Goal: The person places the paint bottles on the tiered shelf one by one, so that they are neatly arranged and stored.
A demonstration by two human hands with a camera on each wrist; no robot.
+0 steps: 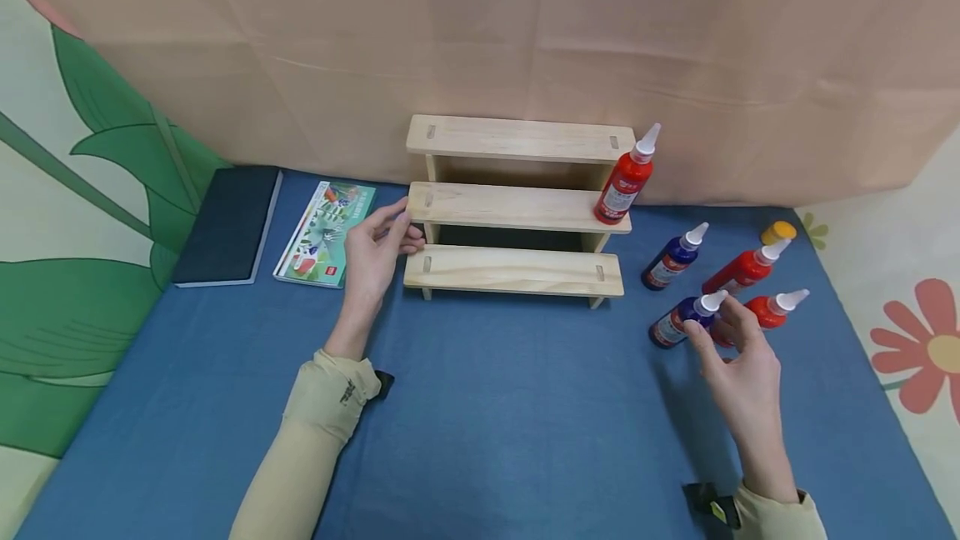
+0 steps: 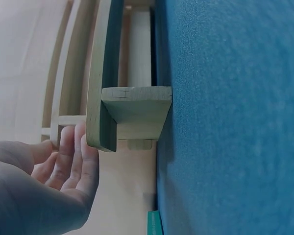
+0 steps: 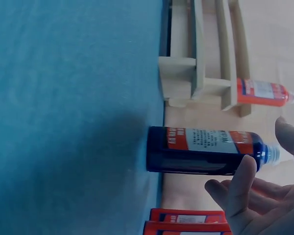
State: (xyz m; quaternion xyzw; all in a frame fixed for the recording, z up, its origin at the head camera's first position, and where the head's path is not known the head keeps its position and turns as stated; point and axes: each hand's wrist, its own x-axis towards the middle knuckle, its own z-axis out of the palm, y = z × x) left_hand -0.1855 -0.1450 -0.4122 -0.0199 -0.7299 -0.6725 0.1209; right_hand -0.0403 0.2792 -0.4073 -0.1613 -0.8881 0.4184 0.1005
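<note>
A three-tier wooden stand [image 1: 517,205] stands at the back of the table. My left hand [image 1: 377,250] is at its left end, thumb at the middle tier's edge and fingers curled below it, as the left wrist view shows. On the right, my right hand [image 1: 742,373] reaches around a dark blue bottle [image 3: 201,151] with a white nozzle cap. In the right wrist view its thumb is apart from the bottle, and its fingertips overlap the upper body. A red bottle [image 1: 622,186] stands upright on the stand's middle tier, at the right end.
Another blue bottle [image 1: 672,258] stands behind. Beside it are a red bottle [image 1: 738,271], a second red bottle [image 1: 768,310] partly hidden by my right hand, and a yellow-orange cap [image 1: 778,232]. A dark book [image 1: 228,226] and a colourful booklet [image 1: 322,232] lie left of the stand.
</note>
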